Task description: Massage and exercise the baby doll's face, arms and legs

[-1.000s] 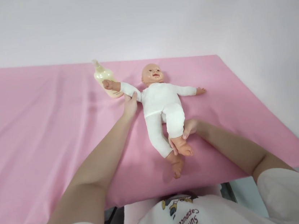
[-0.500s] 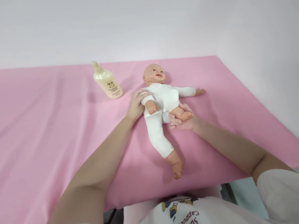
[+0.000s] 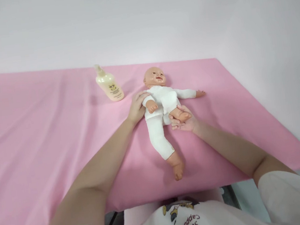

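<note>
- Nearest to me is my white shirt (image 3: 185, 221) with small printed words on it, at the near edge of the pink sheet (image 3: 47, 147).
- The baby doll (image 3: 162, 103) lies on its back in the middle of the pink sheet, head far, feet near.
- One doll leg lies straight toward me, with its bare foot (image 3: 177, 167) near the sheet's near edge.
- My right hand (image 3: 185, 121) is wrapped around the doll's other foot, which is bent up against its tummy.
- My left hand (image 3: 136, 108) grips the doll's arm, which is folded over its chest.
- The doll's other arm lies out to the right on the sheet.
- A cream bottle (image 3: 109, 86) lies tilted on the sheet, far and left of the doll's head, not touching it.
- A plain wall (image 3: 138, 19) is farthest away.
</note>
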Available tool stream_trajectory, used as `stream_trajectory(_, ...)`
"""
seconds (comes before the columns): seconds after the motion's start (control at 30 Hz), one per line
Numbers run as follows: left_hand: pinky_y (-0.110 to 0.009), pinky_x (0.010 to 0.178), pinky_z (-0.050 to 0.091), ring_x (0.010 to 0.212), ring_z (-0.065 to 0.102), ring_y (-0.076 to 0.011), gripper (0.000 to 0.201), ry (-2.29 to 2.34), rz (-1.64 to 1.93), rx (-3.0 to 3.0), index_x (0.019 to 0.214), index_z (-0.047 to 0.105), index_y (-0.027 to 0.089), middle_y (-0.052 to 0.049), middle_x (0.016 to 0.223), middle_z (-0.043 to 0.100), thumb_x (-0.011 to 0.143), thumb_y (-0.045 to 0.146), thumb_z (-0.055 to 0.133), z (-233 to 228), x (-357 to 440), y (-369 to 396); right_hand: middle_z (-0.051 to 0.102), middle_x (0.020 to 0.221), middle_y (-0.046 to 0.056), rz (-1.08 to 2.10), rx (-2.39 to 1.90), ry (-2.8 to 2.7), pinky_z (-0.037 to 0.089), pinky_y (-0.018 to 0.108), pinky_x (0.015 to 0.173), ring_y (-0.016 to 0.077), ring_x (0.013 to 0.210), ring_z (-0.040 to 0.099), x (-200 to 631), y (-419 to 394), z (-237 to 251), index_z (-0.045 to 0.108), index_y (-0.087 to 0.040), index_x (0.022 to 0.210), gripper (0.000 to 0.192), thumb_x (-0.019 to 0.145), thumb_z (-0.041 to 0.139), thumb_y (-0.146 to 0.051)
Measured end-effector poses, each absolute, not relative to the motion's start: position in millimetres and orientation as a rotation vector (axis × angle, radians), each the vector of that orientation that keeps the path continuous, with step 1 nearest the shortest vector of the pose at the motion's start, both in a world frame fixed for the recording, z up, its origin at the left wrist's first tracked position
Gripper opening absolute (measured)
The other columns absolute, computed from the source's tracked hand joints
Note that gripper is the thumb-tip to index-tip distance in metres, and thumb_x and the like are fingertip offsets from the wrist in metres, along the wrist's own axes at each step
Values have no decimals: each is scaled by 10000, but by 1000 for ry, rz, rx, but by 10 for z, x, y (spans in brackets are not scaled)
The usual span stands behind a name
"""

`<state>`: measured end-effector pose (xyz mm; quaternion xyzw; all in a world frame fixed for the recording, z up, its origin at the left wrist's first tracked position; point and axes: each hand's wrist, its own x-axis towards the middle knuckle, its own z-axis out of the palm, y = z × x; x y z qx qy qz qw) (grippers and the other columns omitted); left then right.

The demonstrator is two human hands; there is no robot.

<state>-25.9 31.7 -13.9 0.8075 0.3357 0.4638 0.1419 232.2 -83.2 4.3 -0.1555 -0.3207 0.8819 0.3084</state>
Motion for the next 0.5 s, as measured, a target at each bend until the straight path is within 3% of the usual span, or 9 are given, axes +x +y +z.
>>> stream_trajectory(0.1, -519, 1185, 475, 1271, 641, -305, 340, 1014, 1431, 2201, 1256, 684, 231, -124, 1331, 711, 954, 382, 645, -190, -270, 341, 533, 565, -31, 2317, -373, -932, 512, 295, 610, 86, 399, 270, 2316, -853, 27, 599, -154, 860, 672, 1111, 135, -569)
stream_trajectory(0.2, -509, 1131, 519, 1207, 680, -303, 352, 1089, 1526, 1961, 1195, 647, 192, -155, 1270, 726, 964, 455, 619, -308, -280, 445, 555, 598, -10, 2290, -336, -1030, 524, 312, 648, 125, 487, 420, 2317, -889, 21, 616, -156, 919, 630, 1097, 194, -589)
stream_trajectory(0.4, -441, 1045, 579, 1106, 721, -246, 379, 1166, 1625, 1663, 1136, 555, 228, -125, 1160, 746, 946, 545, 639, -529, -346, 703, 526, 623, -25, 2237, -338, -1138, 553, 333, 730, 156, 621, 557, 2340, -914, -30, 591, -196, 985, 580, 1014, 435, -754)
stream_trajectory(0.5, -430, 1008, 597, 1125, 721, -236, 437, 1059, 1573, 1732, 1222, 508, 235, -144, 1225, 727, 1007, 616, 515, -558, -407, 770, 529, 639, -27, 2150, -295, -1132, 547, 327, 751, 142, 638, 575, 2349, -913, -51, 571, -188, 946, 667, 1011, 338, -810)
